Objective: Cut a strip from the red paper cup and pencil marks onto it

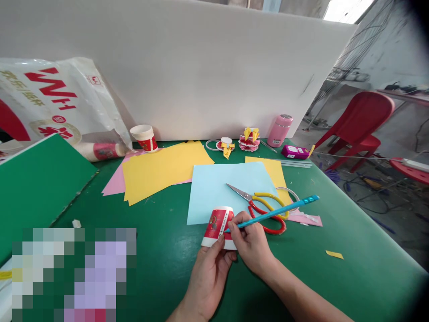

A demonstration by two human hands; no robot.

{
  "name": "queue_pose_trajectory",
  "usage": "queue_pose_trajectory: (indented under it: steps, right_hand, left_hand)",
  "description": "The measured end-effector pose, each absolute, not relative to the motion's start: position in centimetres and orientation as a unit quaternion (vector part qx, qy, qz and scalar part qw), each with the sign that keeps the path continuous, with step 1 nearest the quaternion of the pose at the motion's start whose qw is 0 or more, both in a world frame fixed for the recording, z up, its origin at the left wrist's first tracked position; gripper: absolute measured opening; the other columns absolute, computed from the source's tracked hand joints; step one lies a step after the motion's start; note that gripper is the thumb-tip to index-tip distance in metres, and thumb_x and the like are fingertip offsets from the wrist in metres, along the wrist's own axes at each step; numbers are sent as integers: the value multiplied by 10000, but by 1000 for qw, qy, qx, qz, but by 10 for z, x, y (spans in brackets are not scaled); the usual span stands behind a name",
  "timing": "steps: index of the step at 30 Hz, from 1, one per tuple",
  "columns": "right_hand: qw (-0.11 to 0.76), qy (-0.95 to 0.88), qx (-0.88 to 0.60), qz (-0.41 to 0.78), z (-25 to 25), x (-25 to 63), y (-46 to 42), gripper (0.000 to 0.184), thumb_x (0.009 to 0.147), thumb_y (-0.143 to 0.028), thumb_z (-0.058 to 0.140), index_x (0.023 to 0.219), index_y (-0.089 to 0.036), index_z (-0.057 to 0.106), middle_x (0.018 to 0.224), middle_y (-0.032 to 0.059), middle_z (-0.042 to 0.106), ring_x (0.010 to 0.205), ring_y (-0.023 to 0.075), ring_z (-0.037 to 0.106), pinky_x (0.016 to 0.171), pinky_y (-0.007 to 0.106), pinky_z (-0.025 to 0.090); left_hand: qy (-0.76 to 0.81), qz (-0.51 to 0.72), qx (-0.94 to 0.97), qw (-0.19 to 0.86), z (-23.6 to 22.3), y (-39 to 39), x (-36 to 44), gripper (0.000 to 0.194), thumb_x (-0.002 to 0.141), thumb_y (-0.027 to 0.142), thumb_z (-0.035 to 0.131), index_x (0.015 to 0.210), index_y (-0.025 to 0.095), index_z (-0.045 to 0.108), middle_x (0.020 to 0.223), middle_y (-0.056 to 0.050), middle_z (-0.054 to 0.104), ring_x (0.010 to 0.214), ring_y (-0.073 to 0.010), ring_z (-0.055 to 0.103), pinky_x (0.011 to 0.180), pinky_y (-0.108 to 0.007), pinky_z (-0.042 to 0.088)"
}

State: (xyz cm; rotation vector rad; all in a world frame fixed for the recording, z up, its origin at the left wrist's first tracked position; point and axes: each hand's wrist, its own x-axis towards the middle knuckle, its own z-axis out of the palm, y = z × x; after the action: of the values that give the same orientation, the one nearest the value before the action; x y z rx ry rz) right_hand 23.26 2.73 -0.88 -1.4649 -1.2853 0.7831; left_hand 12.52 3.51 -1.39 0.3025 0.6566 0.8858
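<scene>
My left hand (212, 273) grips a red and white paper cup (214, 225) near its white rim, with the cup turned rim down toward me. My right hand (250, 243) is closed around a blue pencil (275, 212), whose tip meets the cup's printed side by a white strip of lettering. The pencil's other end points up to the right. Behind the hands, scissors (264, 201) with red and yellow handles lie partly over a light blue paper sheet (214, 188).
Yellow sheets (161, 165) lie over pink paper (114, 179). Stacked paper cups (145, 137), folded paper pieces (250, 139) and a pink bottle (280, 130) line the white board (214, 67). A roll of tape (291, 197) rests near the scissors. A plastic bag (60, 98) stands left.
</scene>
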Motion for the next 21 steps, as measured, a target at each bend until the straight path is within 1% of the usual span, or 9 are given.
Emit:
queue_pose_trajectory:
  steps: [5, 8, 12, 16, 19, 21]
  right_hand:
    - [506, -527, -594, 336, -11, 231, 27, 143, 836, -255, 443, 712, -192, 413, 565, -47, 431, 354, 60, 382, 336, 179, 297]
    - [502, -528, -594, 342, -11, 231, 27, 138, 838, -256, 439, 718, -195, 408, 582, -44, 441, 355, 60, 383, 337, 182, 298]
    - [493, -549, -610, 289, -10, 233, 28, 151, 825, -211, 439, 681, -198, 396, 556, -52, 400, 419, 77, 373, 388, 192, 300]
    - [490, -557, -616, 262, -9, 235, 27, 155, 817, -191, 448, 672, -197, 394, 551, -52, 388, 463, 90, 369, 426, 208, 294]
    - [525, -532, -595, 295, -10, 238, 27, 167, 835, -222, 457, 679, -197, 403, 543, -59, 378, 446, 85, 355, 412, 207, 282]
    - [584, -495, -566, 306, -11, 241, 28, 178, 851, -253, 457, 685, -195, 428, 551, -56, 385, 460, 85, 363, 426, 206, 297]
  left_hand:
    - [306, 424, 137, 841, -14, 35, 125, 272, 799, 175, 509, 1059, 155, 584, 852, -80, 659, 724, -151, 581, 716, -308, 472]
    - [309, 422, 138, 841, -14, 34, 125, 271, 798, 172, 511, 1059, 158, 585, 867, -81, 661, 754, -160, 587, 716, -306, 474]
    - [309, 424, 135, 841, -13, 33, 124, 261, 787, 160, 522, 1037, 154, 600, 876, -87, 665, 804, -182, 597, 708, -303, 479]
    - [318, 420, 137, 839, -14, 33, 124, 257, 775, 168, 540, 1022, 140, 606, 872, -97, 667, 787, -190, 606, 691, -310, 484]
    - [330, 423, 129, 834, -13, 34, 124, 230, 770, 175, 551, 987, 140, 618, 886, -95, 670, 763, -172, 606, 667, -291, 486]
    - [331, 427, 121, 832, -11, 35, 124, 189, 774, 177, 547, 936, 135, 634, 874, -90, 672, 771, -164, 604, 678, -281, 483]
